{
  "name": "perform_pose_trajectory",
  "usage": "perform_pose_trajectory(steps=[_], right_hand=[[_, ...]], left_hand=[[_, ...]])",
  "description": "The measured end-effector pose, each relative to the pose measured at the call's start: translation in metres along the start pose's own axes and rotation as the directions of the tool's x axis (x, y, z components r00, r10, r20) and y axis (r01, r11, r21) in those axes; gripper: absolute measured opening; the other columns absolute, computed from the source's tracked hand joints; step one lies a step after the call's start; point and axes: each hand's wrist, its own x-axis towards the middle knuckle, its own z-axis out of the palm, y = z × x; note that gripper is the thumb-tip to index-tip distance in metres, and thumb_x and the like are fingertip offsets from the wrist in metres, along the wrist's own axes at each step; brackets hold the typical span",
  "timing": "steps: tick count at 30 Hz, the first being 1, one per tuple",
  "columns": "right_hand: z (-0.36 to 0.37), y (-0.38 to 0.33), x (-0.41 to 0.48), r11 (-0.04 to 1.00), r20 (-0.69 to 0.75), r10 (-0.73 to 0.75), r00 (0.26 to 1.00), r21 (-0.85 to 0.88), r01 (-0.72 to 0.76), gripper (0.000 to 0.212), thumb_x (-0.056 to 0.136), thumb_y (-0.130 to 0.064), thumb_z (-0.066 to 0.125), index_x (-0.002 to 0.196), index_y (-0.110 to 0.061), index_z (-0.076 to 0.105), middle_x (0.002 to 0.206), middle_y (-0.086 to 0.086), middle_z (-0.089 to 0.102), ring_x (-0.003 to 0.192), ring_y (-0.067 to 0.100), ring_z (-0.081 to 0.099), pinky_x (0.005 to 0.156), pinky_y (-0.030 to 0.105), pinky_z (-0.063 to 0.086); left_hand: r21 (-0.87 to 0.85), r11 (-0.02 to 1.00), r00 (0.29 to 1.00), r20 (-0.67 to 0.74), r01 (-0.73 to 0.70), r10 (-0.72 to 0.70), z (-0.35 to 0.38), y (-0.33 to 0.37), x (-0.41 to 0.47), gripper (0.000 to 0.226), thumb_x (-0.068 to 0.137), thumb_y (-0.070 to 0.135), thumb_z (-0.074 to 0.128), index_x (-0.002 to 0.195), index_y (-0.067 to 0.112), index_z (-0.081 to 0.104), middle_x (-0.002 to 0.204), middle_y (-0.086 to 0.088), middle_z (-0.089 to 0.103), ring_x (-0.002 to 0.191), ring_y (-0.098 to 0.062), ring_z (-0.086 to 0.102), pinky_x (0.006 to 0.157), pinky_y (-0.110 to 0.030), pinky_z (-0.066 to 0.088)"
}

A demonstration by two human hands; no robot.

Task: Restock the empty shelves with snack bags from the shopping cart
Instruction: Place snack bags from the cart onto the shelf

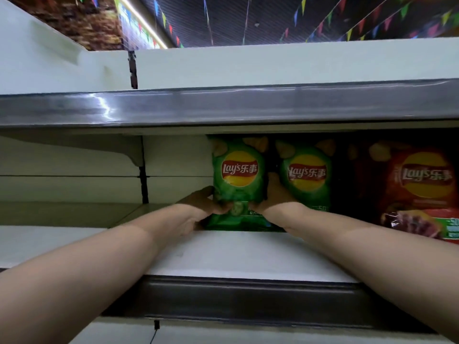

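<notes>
Standing a green snack bag [238, 180] upright on the shelf [223, 252] beside its twin [306, 175], left hand [198, 207] and right hand [272, 197] are gripping its lower corners; releasing and returning to the unseen cart likely follows.

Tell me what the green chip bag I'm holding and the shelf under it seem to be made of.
The green Lay's bag you hold looks like thin printed plastic film, glossy: it shows soft highlights and creases where it is gripped. The shelf looks like sheet metal painted matte white, smooth and flat, though coated board cannot be ruled out.
</notes>
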Motion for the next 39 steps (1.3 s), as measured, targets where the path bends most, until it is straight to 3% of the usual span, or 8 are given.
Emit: perform_pose_trajectory(steps=[4,8,12,15,18,24,32,39], right_hand=[[0.005,-0.001,-0.002,0.998,-0.031,0.021,0.999,-0.053,-0.022,0.067,0.089,-0.019,0.063,0.141,-0.012,0.021,0.138,0.012,0.045,0.125,0.034,0.045,0.100,0.040,0.041],[0.000,-0.008,-0.009,0.987,-0.050,0.008,0.999,-0.161,-0.016,0.068,0.089,-0.020,0.063,0.142,-0.010,0.021,0.133,0.015,0.049,0.121,0.035,0.049,0.095,0.039,0.042],[-0.014,-0.016,-0.028,0.968,-0.141,-0.166,0.976,-0.212,0.135,0.070,0.088,-0.009,0.059,0.145,-0.010,0.018,0.138,0.018,0.041,0.126,0.035,0.043,0.099,0.036,0.037],[-0.023,-0.027,-0.051,0.960,-0.135,-0.266,0.954,-0.130,0.249,0.064,0.091,-0.010,0.055,0.145,-0.007,0.021,0.137,0.018,0.041,0.123,0.034,0.044,0.096,0.034,0.039],[-0.024,-0.047,-0.075,0.956,-0.120,-0.289,0.950,-0.087,0.280,0.029,0.095,-0.020,0.050,0.118,-0.004,0.045,0.115,0.019,0.054,0.109,0.034,0.053,0.082,0.032,0.041],[0.019,-0.085,-0.132,0.788,-0.118,-0.532,0.839,0.294,0.541,0.045,0.089,-0.013,0.056,0.129,-0.011,0.036,0.115,0.003,0.050,0.105,0.016,0.054,0.095,0.037,0.045],[0.114,-0.154,-0.188,0.661,0.069,-0.653,0.754,0.538,0.523,0.037,0.088,-0.008,0.058,0.120,-0.015,0.040,0.104,-0.001,0.050,0.097,0.016,0.056,0.090,0.033,0.049],[0.242,-0.225,-0.253,0.605,0.279,-0.722,0.633,0.699,0.382,0.033,0.086,-0.002,0.056,0.113,-0.017,0.043,0.095,-0.008,0.051,0.090,0.015,0.056,0.083,0.027,0.047]], left_hand=[[0.118,0.992,0.998,-0.051,-0.041,0.047,0.005,0.000,-0.003,0.068,0.086,0.026,0.068,0.144,0.019,0.034,0.144,-0.006,0.047,0.124,-0.027,0.049,0.100,-0.030,0.038],[0.105,0.994,0.991,-0.131,0.006,0.008,0.004,0.004,-0.017,0.065,0.081,0.025,0.072,0.138,0.011,0.043,0.131,-0.010,0.056,0.106,-0.024,0.053,0.097,-0.033,0.045],[0.176,0.984,0.975,-0.221,0.025,0.015,-0.002,0.007,-0.043,0.075,0.076,0.027,0.078,0.139,0.010,0.041,0.136,-0.011,0.051,0.122,-0.027,0.049,0.104,-0.037,0.042],[0.163,0.987,0.961,-0.273,0.008,0.037,-0.004,0.006,-0.072,0.071,0.075,0.029,0.079,0.133,0.009,0.045,0.132,-0.012,0.054,0.120,-0.027,0.052,0.106,-0.038,0.041],[0.160,0.985,0.936,-0.334,-0.059,0.110,-0.002,0.003,-0.109,0.061,0.077,0.028,0.077,0.128,0.010,0.049,0.123,-0.009,0.059,0.114,-0.022,0.056,0.095,-0.026,0.042],[0.182,0.976,0.852,-0.485,-0.122,0.197,-0.012,-0.016,-0.188,0.035,0.082,0.023,0.073,0.109,0.021,0.051,0.105,0.001,0.055,0.104,-0.015,0.054,0.093,-0.028,0.045],[0.055,0.998,0.772,-0.634,-0.016,0.048,-0.081,-0.092,-0.291,0.026,0.080,0.018,0.074,0.096,0.023,0.055,0.100,0.001,0.059,0.103,-0.019,0.059,0.094,-0.033,0.046],[-0.132,0.980,0.620,-0.760,0.148,-0.196,-0.156,-0.188,-0.384,0.035,0.083,0.015,0.071,0.115,0.013,0.057,0.111,-0.008,0.059,0.105,-0.020,0.058,0.092,-0.031,0.046]])
